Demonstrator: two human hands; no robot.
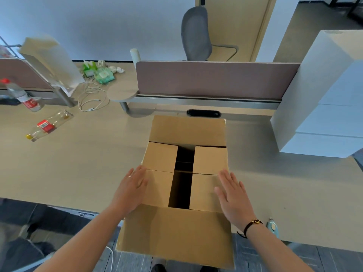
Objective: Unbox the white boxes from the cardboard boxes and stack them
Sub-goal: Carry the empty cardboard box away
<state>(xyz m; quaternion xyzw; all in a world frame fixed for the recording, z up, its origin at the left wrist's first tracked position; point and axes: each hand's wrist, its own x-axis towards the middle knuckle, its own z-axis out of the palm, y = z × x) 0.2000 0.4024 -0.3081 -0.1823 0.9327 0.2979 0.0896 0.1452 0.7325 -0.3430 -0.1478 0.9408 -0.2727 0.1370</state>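
Note:
A brown cardboard box point(186, 132) stands on the desk in front of me, its far and near long flaps folded outward. Its two short inner flaps lie nearly flat, with a dark gap between them; I cannot see what is inside. My left hand point(131, 188) rests flat with straight fingers on the left inner flap at the box's left edge. My right hand point(233, 193) lies flat with spread fingers on the right inner flap. A stack of white boxes point(322, 99) stands at the right on the desk.
The beige desk point(78, 163) carries a lying plastic bottle point(48, 125), an upright bottle point(24, 96), white cables point(91, 99) and green packets point(98, 72) at the left. A brown partition point(212, 79) runs behind the box. A small blue object point(272, 227) sits by my right wrist.

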